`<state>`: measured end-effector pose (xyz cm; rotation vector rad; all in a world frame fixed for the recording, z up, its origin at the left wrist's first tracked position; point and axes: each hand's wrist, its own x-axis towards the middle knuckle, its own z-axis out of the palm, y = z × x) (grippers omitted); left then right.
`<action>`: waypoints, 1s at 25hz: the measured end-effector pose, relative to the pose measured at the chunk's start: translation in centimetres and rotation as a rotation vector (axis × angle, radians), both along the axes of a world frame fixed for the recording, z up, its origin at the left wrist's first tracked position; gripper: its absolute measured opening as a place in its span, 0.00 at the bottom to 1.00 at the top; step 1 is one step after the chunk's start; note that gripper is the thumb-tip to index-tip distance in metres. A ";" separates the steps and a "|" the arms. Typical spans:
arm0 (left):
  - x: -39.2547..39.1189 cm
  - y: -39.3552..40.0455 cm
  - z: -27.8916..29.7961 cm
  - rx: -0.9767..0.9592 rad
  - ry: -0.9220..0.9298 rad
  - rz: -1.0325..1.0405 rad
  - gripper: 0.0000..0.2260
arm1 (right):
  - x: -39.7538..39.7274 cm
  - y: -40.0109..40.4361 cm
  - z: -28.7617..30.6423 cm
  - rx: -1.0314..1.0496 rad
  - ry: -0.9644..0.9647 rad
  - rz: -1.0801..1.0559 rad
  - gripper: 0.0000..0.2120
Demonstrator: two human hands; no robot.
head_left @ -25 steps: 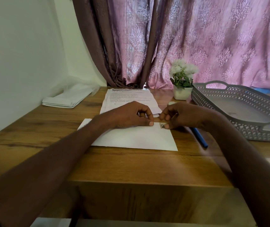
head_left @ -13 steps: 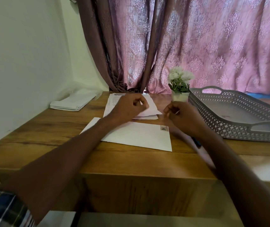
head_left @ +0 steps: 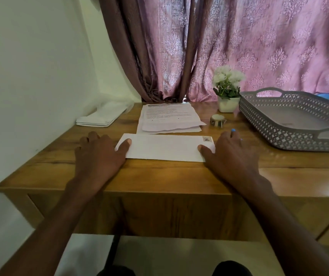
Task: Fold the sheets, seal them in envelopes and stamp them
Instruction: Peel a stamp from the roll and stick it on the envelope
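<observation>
A wooden bench [head_left: 159, 176] fills mid-frame, white wall left, pink curtain [head_left: 259, 46] behind; sheets [head_left: 167, 116], flowerpot [head_left: 227, 103] and grey tray [head_left: 279, 124] sit behind the stamped envelope [head_left: 165, 147] — centre. Half a second ago both hands hovered curled above it; now left hand [head_left: 97, 154] and right hand [head_left: 231, 156] lie spread flat at its ends, thumbs on paper.

Printed sheets [head_left: 167, 114] — text illegible
</observation>
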<state>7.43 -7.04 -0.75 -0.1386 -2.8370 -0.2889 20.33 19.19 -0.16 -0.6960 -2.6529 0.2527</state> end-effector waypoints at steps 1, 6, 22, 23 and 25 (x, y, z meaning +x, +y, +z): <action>0.3 -0.1 -0.1 0.004 0.003 -0.029 0.32 | 0.1 -0.1 -0.3 0.018 0.030 -0.003 0.26; 0.7 -0.1 0.6 0.126 -0.050 -0.109 0.26 | 0.5 0.2 -0.2 -0.018 0.089 0.016 0.21; 3.5 1.7 4.2 1.383 0.228 -0.380 0.12 | -1.9 0.6 8.0 0.192 0.452 0.525 0.13; 3.5 2.6 5.2 1.412 0.258 -0.389 0.13 | -2.6 0.7 9.7 0.127 0.376 0.593 0.13; 3.3 4.2 7.4 1.468 0.305 -0.403 0.14 | -3.5 1.5 12.0 -0.046 0.283 0.672 0.11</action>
